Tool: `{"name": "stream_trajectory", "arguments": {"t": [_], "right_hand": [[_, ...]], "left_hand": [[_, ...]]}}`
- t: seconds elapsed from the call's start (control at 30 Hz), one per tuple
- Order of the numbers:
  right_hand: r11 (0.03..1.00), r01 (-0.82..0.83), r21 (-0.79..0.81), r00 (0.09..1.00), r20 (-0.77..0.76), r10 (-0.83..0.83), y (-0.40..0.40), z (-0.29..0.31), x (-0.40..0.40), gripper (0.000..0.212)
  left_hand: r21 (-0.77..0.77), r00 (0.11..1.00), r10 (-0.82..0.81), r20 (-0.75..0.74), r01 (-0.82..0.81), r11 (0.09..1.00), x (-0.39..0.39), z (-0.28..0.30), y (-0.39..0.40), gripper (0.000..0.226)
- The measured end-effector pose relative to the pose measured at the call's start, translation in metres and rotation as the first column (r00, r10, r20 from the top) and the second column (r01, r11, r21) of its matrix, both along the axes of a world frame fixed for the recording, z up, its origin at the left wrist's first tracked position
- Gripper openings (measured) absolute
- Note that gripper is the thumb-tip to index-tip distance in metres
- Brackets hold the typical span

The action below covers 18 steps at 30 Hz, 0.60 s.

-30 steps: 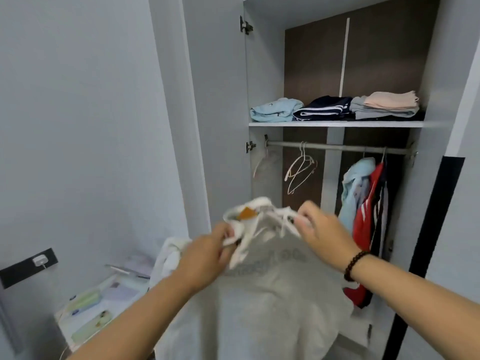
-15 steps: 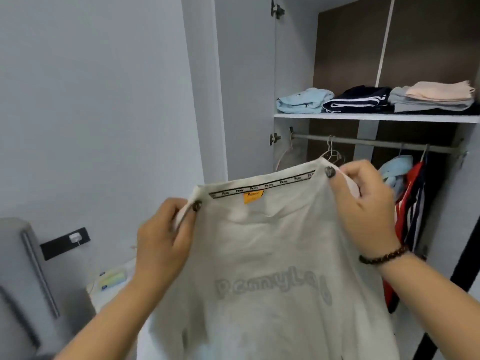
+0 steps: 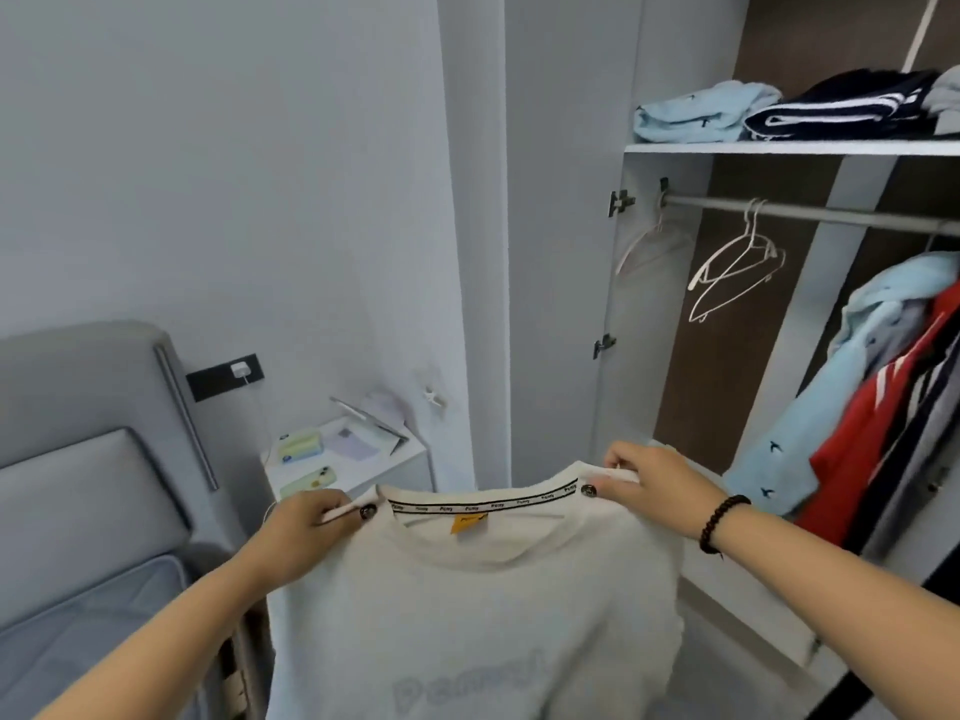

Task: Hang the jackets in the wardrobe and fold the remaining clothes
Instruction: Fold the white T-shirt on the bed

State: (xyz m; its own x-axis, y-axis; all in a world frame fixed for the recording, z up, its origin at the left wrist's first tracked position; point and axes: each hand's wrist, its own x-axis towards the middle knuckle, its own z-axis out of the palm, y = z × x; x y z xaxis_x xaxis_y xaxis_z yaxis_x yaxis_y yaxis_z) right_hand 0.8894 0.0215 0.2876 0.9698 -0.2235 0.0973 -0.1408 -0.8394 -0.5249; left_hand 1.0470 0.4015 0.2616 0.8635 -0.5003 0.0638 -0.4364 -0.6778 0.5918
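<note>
I hold a white sweatshirt (image 3: 478, 605) spread out in front of me by its shoulders, its orange neck label facing me. My left hand (image 3: 306, 527) pinches the left shoulder beside a dark snap button. My right hand (image 3: 654, 480) pinches the right shoulder beside the other snap. Behind it stands the open wardrobe (image 3: 613, 283). On its rail (image 3: 810, 213) hang empty white hangers (image 3: 737, 267) and, to the right, a light blue jacket (image 3: 826, 387) and a red jacket (image 3: 872, 439). Folded clothes (image 3: 696, 114) lie on the shelf (image 3: 779, 148) above.
A grey padded bed headboard (image 3: 88, 459) stands at the left. Between it and the wardrobe door (image 3: 550, 226) is a white bedside table (image 3: 410, 454) with phones and papers. A wall socket (image 3: 228, 374) sits above it.
The sweatshirt went from bunched up to stretched flat between both hands, then dropped lower in the view. My view has swung left and down, bringing the bed and bedside table in.
</note>
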Motion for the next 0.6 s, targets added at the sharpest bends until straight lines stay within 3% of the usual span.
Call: {"name": "stream_trajectory", "arguments": {"t": [0.07,0.2,0.3,0.47,0.6], "right_hand": [[0.995,-0.077,-0.059,0.997,0.001,0.078,-0.004,0.013,-0.004,0.032],[0.957,-0.208,-0.202,0.977,0.003,0.213,0.003,0.035,-0.005,0.037],[0.948,-0.28,-0.154,0.956,0.05,0.29,0.011,0.05,0.0,0.035],[0.878,-0.306,-0.369,0.913,0.148,0.38,0.041,0.062,0.005,0.033],[0.939,-0.282,-0.195,0.9,0.285,0.329,0.072,0.071,0.007,0.018]], "left_hand": [[0.076,1.0,0.006,0.012,-0.007,0.997,-0.013,0.008,0.014,0.027],[0.26,1.0,0.007,0.016,-0.011,0.966,-0.052,0.026,0.036,0.056],[0.191,0.995,0.065,0.077,-0.079,0.978,-0.082,0.039,0.056,0.028],[0.114,0.932,0.307,0.193,-0.332,0.936,-0.123,0.047,0.091,0.021],[-0.106,0.838,0.516,0.174,-0.506,0.856,-0.154,0.049,0.118,0.026]]}}
